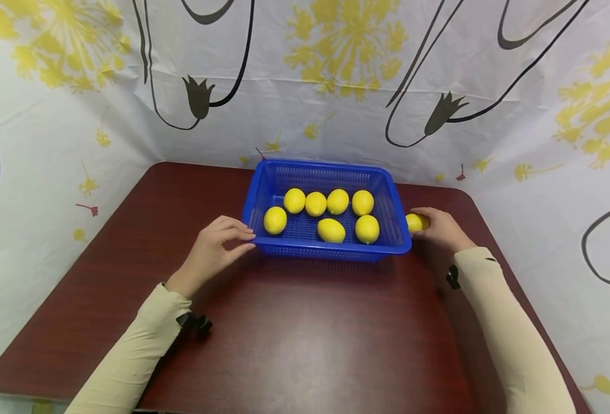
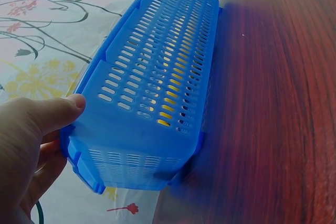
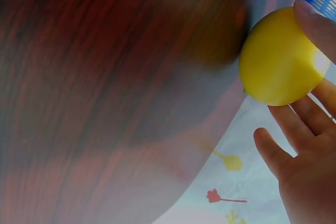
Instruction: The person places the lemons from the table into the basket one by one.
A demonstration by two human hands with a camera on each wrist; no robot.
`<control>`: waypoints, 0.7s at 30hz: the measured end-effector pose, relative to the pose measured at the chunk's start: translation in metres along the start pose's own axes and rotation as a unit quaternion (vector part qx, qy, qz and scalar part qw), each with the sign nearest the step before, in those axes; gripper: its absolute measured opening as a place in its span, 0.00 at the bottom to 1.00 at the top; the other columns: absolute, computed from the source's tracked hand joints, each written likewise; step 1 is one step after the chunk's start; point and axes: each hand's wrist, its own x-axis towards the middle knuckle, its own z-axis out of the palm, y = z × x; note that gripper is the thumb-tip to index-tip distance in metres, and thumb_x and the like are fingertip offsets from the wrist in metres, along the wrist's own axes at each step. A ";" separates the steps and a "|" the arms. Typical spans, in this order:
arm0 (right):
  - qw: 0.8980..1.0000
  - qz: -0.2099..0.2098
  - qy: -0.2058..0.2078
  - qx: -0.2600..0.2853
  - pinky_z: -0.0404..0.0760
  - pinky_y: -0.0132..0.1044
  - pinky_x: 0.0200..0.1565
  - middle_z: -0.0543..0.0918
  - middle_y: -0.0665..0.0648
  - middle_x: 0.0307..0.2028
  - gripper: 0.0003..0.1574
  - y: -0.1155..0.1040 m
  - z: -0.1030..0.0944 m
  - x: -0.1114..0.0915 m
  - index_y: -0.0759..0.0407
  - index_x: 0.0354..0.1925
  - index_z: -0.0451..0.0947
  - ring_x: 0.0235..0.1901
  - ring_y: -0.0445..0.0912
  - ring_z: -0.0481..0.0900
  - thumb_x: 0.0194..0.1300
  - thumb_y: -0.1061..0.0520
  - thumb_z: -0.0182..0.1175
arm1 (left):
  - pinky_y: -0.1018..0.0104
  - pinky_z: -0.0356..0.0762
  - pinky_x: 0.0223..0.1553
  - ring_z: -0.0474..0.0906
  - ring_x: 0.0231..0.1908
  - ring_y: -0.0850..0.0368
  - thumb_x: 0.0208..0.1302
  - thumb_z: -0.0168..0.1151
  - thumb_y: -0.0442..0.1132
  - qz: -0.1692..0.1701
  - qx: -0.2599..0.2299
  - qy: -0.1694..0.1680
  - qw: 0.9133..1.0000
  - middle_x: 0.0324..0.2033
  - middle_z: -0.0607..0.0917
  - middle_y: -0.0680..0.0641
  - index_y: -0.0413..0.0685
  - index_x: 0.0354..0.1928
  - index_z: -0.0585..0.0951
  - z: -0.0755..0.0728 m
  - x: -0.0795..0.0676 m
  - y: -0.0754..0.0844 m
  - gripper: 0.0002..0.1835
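A blue plastic basket (image 1: 330,248) with slotted walls sits on the table, several yellow lemons (image 1: 331,230) lying spread over its floor. At its front left corner my left hand (image 1: 214,246) pinches the rim; in the left wrist view the thumb (image 2: 58,113) lies on the outer wall, with the other fingers on the rim's far side. Just outside the basket's right wall, my right hand (image 1: 441,227) holds one more lemon (image 3: 281,59) between thumb and fingers, low over the tabletop. The little finger (image 3: 270,148) stands away from this lemon.
The dark red-brown wooden table (image 1: 305,339) has rounded corners. White cloth (image 1: 305,121) printed with yellow and black flowers hangs behind it and along both sides. Small black devices (image 1: 195,323) are strapped to both sleeved wrists.
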 end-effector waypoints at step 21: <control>1.000 -0.001 0.005 -0.010 0.75 0.61 0.59 0.76 0.71 0.61 0.42 0.002 0.005 0.003 0.64 0.66 0.70 0.54 0.63 0.75 0.60 0.49 0.70 | 0.75 0.75 0.54 0.80 0.45 0.54 0.47 0.79 0.33 0.008 -0.010 0.009 1.000 0.38 0.88 0.48 0.45 0.36 0.90 0.000 0.000 -0.001 0.12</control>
